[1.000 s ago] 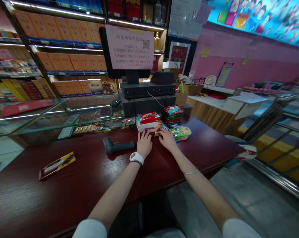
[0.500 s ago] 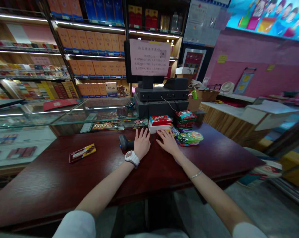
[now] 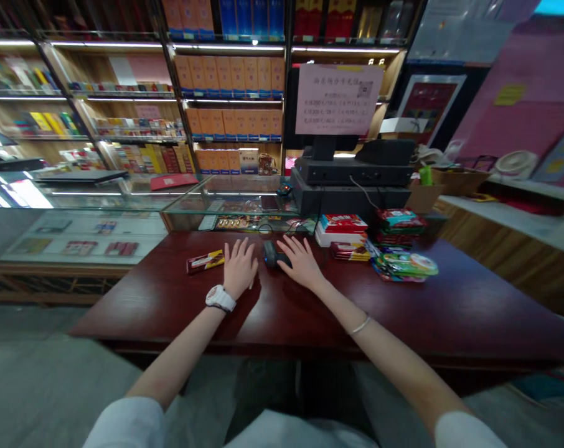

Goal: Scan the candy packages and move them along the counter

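My left hand (image 3: 238, 269) is open, its fingers stretched forward over the dark red tabletop. Its fingertips are beside the right end of a flat brown-and-yellow snack packet (image 3: 204, 261); whether they touch it I cannot tell. My right hand (image 3: 301, 262) lies open with spread fingers over the handle of a black barcode scanner (image 3: 271, 255), which it partly hides. Right of that hand, a short stack of brown-and-yellow packets (image 3: 350, 251) lies in front of red and white boxes (image 3: 342, 230). Green snack bags (image 3: 406, 266) are piled farther right.
Behind the boxes stands a black cash register (image 3: 352, 174) with a paper sign (image 3: 338, 99) on its screen. A glass display counter (image 3: 235, 193) adjoins the desk (image 3: 282, 317) at the back. Dark red bags (image 3: 398, 227) are stacked at the right.
The view has turned left. My left hand has moved left from beside the scanner towards the lone packet. My right hand has left the box stack and come over the scanner.
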`<state>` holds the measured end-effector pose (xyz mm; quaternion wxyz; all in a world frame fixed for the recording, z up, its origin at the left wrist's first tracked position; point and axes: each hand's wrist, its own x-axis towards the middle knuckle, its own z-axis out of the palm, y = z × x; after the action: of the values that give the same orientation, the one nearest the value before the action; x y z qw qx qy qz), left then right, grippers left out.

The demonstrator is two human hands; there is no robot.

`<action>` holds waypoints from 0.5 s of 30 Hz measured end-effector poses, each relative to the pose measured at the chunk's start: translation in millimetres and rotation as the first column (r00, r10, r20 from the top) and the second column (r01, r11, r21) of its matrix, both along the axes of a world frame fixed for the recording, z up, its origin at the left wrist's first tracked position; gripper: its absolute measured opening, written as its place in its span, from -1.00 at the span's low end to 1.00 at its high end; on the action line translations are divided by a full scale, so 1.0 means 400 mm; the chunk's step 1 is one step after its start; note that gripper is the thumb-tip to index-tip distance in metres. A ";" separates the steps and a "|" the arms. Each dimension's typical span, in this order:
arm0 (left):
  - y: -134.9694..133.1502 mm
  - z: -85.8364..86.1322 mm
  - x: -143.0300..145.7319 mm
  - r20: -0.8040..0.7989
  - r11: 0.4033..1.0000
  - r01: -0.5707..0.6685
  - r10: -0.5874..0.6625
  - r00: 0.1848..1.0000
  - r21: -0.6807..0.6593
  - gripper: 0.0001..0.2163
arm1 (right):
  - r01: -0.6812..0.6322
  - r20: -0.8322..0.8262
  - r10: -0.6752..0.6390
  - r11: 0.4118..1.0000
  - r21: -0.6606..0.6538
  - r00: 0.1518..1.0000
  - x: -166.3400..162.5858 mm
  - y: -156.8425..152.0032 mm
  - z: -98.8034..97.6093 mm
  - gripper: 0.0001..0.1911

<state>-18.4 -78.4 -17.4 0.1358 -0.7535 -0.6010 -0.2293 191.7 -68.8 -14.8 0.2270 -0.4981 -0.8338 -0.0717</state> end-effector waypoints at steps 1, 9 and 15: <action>-0.007 -0.003 -0.028 0.004 0.999 -0.042 0.042 0.999 -0.003 -0.58 | -0.024 -0.004 0.024 1.000 -0.005 1.000 -0.025 0.002 -0.001 -0.41; -0.058 -0.026 -0.216 0.019 0.948 -0.307 0.310 0.951 -0.086 -0.54 | -0.211 -0.053 0.207 0.976 -0.060 0.977 -0.200 0.035 -0.022 -0.44; -0.073 -0.034 -0.265 0.027 0.912 -0.392 0.398 0.917 -0.122 -0.53 | -0.274 -0.080 0.264 0.946 -0.174 0.961 -0.311 0.066 -0.049 -0.41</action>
<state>-124.5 -107.7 -31.1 0.1206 -0.6168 -0.7563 -0.1819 67.1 -42.3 -34.6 0.2111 -0.4001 -0.8904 0.0508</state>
